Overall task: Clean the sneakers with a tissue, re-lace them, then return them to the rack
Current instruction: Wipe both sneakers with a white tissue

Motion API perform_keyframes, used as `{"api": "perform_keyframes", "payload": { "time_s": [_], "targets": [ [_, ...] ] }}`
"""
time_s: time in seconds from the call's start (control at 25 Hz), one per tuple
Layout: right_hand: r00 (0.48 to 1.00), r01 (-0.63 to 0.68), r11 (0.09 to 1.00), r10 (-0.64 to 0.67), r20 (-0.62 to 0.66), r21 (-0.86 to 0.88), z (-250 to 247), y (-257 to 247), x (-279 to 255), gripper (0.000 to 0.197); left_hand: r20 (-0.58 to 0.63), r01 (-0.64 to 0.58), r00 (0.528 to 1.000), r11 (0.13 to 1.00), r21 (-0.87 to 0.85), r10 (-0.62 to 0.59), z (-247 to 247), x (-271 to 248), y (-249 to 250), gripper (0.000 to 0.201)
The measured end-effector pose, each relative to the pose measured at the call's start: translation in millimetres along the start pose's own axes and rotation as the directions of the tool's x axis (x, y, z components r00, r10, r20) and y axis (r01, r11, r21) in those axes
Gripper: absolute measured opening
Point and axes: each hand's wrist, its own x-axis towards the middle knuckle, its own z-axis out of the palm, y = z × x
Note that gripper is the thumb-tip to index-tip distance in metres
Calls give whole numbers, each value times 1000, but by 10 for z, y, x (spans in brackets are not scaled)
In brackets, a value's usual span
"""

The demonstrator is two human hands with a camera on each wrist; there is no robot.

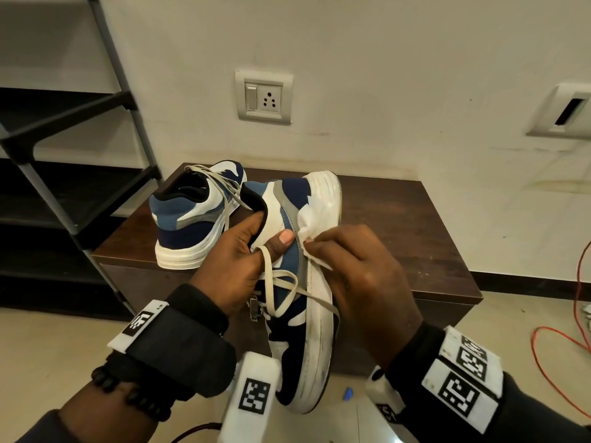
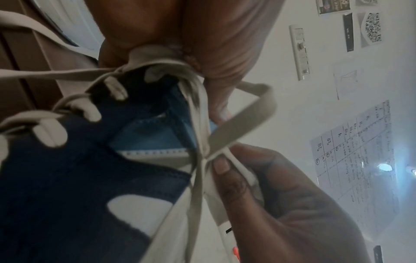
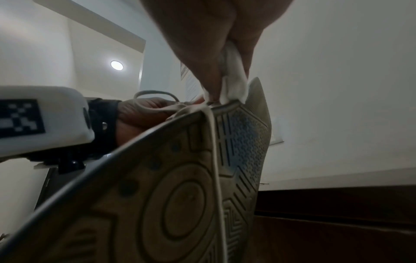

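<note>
I hold 1 sneaker [image 1: 300, 282] up in front of me, toe pointing down toward the near floor and heel toward the far wall. My left hand [image 1: 243, 260] grips it at the collar, fingers hooked inside the opening and thumb [image 1: 283, 239] pressed on the white side panel. My right hand [image 1: 361, 270] pinches a crumpled white tissue [image 1: 311, 225] and presses it on the sneaker's right flank, where the upper meets the midsole.

I judge I am in the cleaning step, and not far into it: the white midsole near the toe shows dark scuffs. The other sneaker [image 1: 192, 215] sits on the dark wooden bench [image 1: 399, 231], far and left of the one I hold, its laces loose. Whether it is wiped already I cannot tell. Re-lacing both and carrying them to the black rack [image 1: 64, 174] at the far left is left to do.

The head view alone shows the bench, the rack and the second shoe. The left wrist view shows the lace [image 2: 202, 124] close up: threaded through the lower eyelets, with loose ends crossing by my right fingers [image 2: 227, 170]. The right wrist view alone shows the outsole [image 3: 180, 195], patterned with rings and grooves and looking grimy, with 1 lace end draped across it and the tissue wadded between my fingertips at the sole's edge.
</note>
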Motion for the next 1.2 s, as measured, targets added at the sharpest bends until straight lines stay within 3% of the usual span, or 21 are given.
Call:
{"api": "perform_keyframes", "payload": {
  "time_s": [0.28,0.44,0.56,0.72,0.84,1.08,1.2],
  "targets": [
    [1000,12,998,-14,-25,-64,-81,122,221,21,47,1,999,1000,14,-2,-10,8,-12,40],
    [959,-184,980,197,-201,80,-254,302,565,18,88,-128,990,976,177,114,35,-69,51,36],
    [925,-153,965,215,-312,212,-462,289,686,16,90,-274,961,942,192,261,1,-78,198,36],
    [906,-22,948,153,-394,316,-701,186,734,16,76,-421,905,854,307,419,-59,-65,374,26],
    [887,53,955,89,-454,292,-782,150,727,16,97,-537,824,715,448,558,-72,-60,464,23],
    [878,106,965,24,-478,242,-834,155,671,17,193,-619,706,461,636,681,-155,26,505,25],
    [902,53,964,66,-426,260,-730,171,634,17,147,-562,756,518,644,638,-138,43,421,31]
  ]
}}
